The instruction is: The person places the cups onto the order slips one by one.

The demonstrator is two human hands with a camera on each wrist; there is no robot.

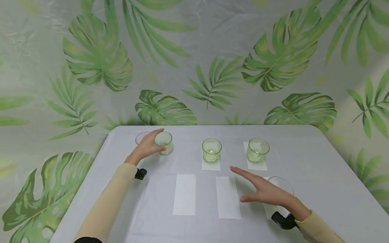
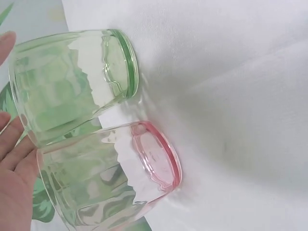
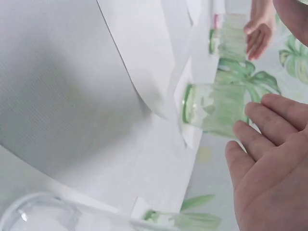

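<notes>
Here's the left hand (image 1: 149, 143), thumb and fingers spread about a green-tinted glass (image 2: 72, 86); whether skin meets glass, I can't tell. It's a see-through tumbler with rippled sides and a darker green base, upright at the worktop's (image 1: 158, 209) far left. Just beside it stands a pink-based glass (image 2: 106, 178), partly hidden by that hand in the head view. Over to the right hand (image 1: 267, 192): fingers extended, thumb wide, holding nothing, and it partly blocks a clear glass (image 1: 283, 184) on the near right. Between the hands lie two bare white strips (image 1: 184, 194); beyond them, a middle green glass (image 1: 211, 150) and a right-hand green glass (image 1: 257, 151) each stand on paper, before a leaf-print backdrop (image 1: 212, 33).
</notes>
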